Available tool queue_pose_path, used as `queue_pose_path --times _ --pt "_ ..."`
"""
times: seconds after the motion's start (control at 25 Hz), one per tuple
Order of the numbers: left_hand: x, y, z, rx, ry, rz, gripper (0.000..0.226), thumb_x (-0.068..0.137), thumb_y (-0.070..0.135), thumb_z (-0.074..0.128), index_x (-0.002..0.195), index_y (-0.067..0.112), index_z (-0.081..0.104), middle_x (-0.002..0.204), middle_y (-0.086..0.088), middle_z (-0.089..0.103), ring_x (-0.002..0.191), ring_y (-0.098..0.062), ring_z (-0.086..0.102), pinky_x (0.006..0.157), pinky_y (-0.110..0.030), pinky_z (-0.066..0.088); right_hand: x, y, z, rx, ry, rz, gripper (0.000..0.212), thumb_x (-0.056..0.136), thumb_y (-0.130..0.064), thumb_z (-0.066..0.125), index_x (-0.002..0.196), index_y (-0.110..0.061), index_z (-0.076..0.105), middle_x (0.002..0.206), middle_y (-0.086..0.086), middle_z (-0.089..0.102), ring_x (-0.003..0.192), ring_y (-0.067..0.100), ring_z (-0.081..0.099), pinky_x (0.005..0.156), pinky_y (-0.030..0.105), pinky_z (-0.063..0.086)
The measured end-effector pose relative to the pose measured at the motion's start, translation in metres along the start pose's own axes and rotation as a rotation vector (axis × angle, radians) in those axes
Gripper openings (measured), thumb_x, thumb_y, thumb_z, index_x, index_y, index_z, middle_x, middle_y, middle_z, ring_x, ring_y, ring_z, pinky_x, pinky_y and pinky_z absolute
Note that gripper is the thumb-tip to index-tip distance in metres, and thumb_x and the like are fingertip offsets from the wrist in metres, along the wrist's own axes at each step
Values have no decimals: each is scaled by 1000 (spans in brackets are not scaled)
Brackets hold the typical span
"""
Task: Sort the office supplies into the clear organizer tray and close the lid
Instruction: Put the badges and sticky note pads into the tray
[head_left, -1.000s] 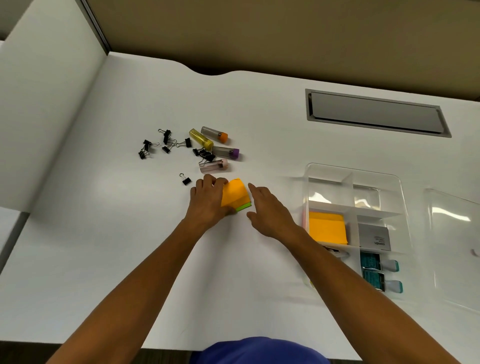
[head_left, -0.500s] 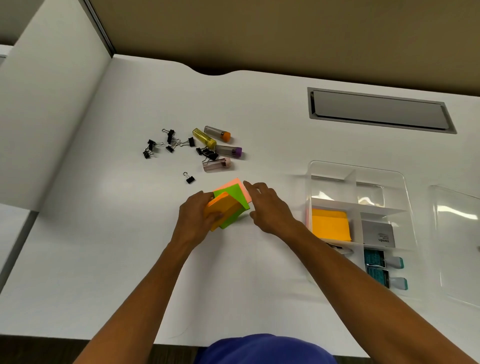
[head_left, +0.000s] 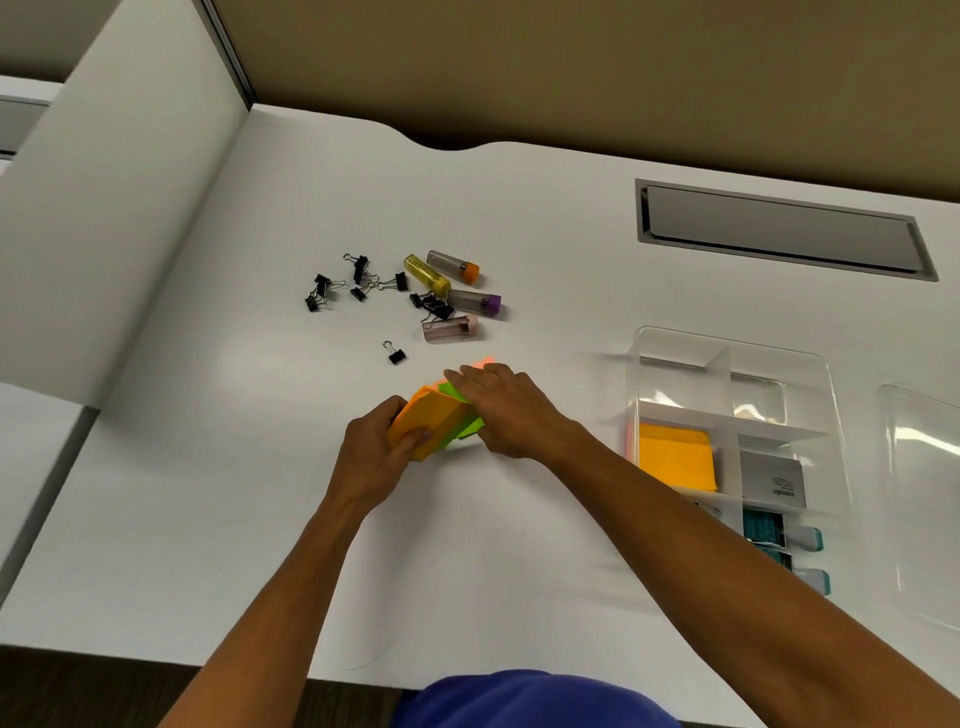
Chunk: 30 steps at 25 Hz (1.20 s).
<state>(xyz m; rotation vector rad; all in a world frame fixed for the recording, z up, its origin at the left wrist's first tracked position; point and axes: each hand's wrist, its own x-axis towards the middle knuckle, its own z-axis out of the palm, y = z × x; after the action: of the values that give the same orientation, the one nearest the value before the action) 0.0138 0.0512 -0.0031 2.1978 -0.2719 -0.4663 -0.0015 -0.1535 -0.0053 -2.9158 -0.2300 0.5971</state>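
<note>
You are gripping sticky-note pads (head_left: 434, 423) with both your left hand (head_left: 382, 457) and right hand (head_left: 511, 410), left of the half-filled tray (head_left: 727, 358); binder clips (head_left: 358, 283), lead tubes (head_left: 457, 293) and the lid (head_left: 922, 499) are waiting.

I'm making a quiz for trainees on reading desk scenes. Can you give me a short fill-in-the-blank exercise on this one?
1. The left hand grips a pad of sticky notes whose top colour is ____.
2. The lead case farthest from the person has a cap coloured ____.
3. The clear lid lies to the ____ of the organizer tray.
4. The single binder clip lying apart from the others is coloured ____.

Missing words: orange; orange; right; black
</note>
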Motion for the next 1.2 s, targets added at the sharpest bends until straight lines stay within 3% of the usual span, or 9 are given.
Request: queue_pose_path --times 0.12,0.32,0.6,0.72,0.84,1.0,1.2 --pt "-3 -1 -2 19 -12 5 16 86 25 69 81 24 54 69 7 57 61 -7 52 53 -21 37 4 -1 -1 -34 26 17 90 82 -19 72 153 -23 18 149 9 35 131 34 37 100 47 41" --pt "-14 -7 -8 -16 16 -4 12 86 25 69 84 21 57 72 3 61 66 -15 58 56 -29 45 0 3 -4 -31 25 88 89 77 -36 77 149 -18 28 136 14 39 121 32 43 93 43 44" --pt "-41 -2 -9 -82 102 -4 26 79 37 60 89 13 62 76 -9 64 71 -29 59 62 -44 49 -25 1 -4 -29 163 104 58 80 -37 74 127 -15 50 120 13 49 106 29 49 78 37 46" --pt "-52 6 -8 -144 109 -29 7 84 26 69 87 22 64 77 -4 66 74 -24 61 65 -38 49 -34 4 -7 -12 220 108 30 91 -32 57 117 -17 61 113 8 60 105 27 51 78 35 41" --pt "-62 11 -7 -160 139 -29 16 84 22 71 86 35 60 81 3 67 77 -17 62 66 -32 48 -48 8 -12 131 197 144 25 94 -32 55 115 -21 62 110 5 66 103 27 58 80 38 44" --pt "-70 17 -1 -143 179 -53 17 85 23 71 96 19 58 84 1 63 76 -15 59 62 -27 46 -67 15 -13 215 247 167 26 98 -30 49 122 -24 59 117 4 66 105 28 59 78 37 44" --pt "-73 36 9 -144 183 -26 21 85 26 71 98 16 58 86 1 63 77 -16 59 62 -26 45 -85 30 -19 359 326 207 28 97 -18 44 115 -25 64 116 2 67 103 27 59 81 41 50"
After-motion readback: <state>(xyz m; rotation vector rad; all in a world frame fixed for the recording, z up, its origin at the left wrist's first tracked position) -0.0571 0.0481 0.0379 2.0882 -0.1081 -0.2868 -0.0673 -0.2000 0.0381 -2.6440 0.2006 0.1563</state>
